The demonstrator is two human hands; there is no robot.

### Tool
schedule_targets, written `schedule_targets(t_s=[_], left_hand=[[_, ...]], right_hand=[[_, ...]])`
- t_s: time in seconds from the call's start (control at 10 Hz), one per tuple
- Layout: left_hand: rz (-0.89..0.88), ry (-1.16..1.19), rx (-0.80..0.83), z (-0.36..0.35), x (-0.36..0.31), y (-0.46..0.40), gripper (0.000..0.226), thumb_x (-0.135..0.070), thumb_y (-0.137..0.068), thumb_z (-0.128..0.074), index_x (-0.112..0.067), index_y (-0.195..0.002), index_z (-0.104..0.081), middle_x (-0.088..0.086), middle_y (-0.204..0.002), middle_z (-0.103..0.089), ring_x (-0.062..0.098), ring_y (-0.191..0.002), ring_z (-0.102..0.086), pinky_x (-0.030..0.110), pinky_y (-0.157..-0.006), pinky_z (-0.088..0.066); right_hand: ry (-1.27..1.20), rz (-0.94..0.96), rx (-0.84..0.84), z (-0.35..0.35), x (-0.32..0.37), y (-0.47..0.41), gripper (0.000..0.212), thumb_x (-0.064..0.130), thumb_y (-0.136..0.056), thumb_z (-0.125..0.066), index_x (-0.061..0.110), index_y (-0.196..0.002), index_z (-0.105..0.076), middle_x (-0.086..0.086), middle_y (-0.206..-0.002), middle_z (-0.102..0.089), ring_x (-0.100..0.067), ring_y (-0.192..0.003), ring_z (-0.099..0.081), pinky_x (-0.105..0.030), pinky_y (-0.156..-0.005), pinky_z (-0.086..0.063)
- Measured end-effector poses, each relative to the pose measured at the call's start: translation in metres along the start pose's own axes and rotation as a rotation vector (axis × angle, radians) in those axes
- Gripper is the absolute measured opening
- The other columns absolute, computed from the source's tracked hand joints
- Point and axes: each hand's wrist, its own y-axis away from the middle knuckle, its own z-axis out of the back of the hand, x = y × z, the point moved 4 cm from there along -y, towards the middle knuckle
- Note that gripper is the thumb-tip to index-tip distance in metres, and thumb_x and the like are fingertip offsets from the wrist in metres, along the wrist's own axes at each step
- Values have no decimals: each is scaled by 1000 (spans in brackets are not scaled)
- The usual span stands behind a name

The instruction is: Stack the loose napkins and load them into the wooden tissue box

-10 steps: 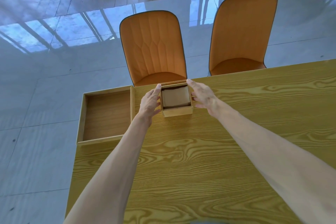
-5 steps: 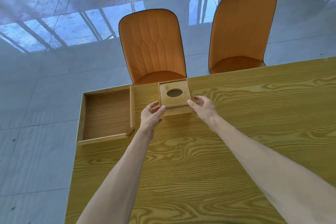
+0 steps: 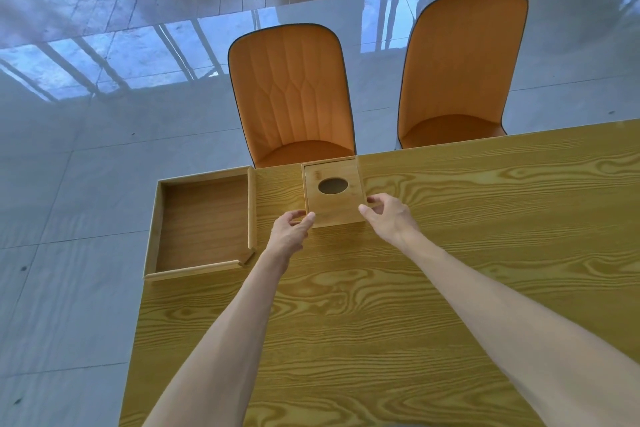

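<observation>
The wooden tissue box (image 3: 334, 211) stands at the table's far edge, covered by a lid with a round hole (image 3: 333, 186). The hole looks dark, and no napkins show through it. My left hand (image 3: 290, 230) is at the box's near left corner, thumb tip against the wood, fingers loosely curled and apart. My right hand (image 3: 389, 215) is at the near right corner, thumb and forefinger apart beside the box's edge. Neither hand holds anything.
A shallow wooden tray (image 3: 154, 218) sits at the table's far left corner, overhanging the edge. Two orange chairs (image 3: 292, 94) (image 3: 460, 73) stand behind the yellow wood-grain table (image 3: 381, 305). A glossy tiled floor lies to the left and beyond.
One second ago the box was open with napkins showing and my hands at its sides. The holed lid now covers it, and both hands have drawn back to its near corners.
</observation>
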Motion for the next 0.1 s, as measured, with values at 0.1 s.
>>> schedule_targets(t_s=[0.1], left_hand=[[6, -243, 71, 6, -5, 4, 52, -43, -98, -57, -17, -143, -50, 7, -131, -61, 23, -115, -60, 40, -98, -51]], right_hand=[[212, -14, 90, 11, 12, 3, 48, 44, -97, -53, 17, -137, -52, -5, -134, -60, -26, -120, -58, -40, -98, -48]])
